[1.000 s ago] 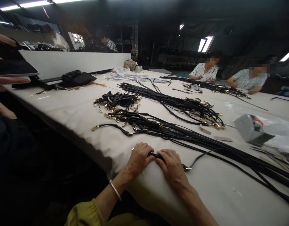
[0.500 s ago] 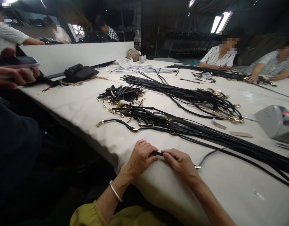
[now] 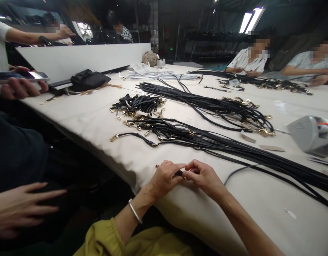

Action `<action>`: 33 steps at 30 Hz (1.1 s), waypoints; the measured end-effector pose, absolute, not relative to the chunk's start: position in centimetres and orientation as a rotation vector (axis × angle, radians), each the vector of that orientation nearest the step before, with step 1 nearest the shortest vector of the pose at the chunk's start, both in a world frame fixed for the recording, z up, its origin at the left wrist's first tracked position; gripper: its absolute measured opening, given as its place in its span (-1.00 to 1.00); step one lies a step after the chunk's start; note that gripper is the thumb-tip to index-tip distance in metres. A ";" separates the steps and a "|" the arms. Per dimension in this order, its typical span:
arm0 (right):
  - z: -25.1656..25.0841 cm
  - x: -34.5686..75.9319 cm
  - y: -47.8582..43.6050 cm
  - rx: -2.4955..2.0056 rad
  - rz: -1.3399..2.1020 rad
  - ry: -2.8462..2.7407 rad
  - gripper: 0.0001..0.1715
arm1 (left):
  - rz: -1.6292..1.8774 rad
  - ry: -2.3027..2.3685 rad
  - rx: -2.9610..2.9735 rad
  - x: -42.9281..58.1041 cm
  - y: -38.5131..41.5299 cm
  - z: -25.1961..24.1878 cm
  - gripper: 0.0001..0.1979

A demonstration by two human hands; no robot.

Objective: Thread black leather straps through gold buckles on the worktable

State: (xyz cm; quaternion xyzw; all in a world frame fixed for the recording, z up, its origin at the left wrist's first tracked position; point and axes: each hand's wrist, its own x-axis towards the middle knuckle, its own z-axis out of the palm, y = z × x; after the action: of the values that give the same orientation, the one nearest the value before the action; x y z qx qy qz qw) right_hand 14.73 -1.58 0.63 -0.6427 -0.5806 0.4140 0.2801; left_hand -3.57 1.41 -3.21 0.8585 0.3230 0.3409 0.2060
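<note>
While the curled left hand (image 3: 164, 179) and right hand (image 3: 204, 176) meet over the edge of the pale cloth-covered table (image 3: 260, 220), a short black strap (image 3: 178, 173) sits pinched between them, with gold-clasped black straps (image 3: 204, 144) spread just beyond.

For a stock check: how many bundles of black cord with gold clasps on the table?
4: a short tangled bundle mid-table, a long bundle right of it, a long bundle nearest the camera, and one farthest off. Some may overlap.
</note>
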 end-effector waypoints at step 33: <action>4.1 19.2 -3.7 -1.693 1.325 -1.722 -0.78 | 0.892 0.941 2.468 -3.7 1.4 -2.9 -0.95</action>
State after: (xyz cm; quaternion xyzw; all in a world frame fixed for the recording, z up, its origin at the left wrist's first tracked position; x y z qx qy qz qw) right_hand 19.22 -3.72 4.07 -0.6032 -0.6134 0.4720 0.1925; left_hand -3.66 1.42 -2.89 0.8715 0.3322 0.3151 0.1757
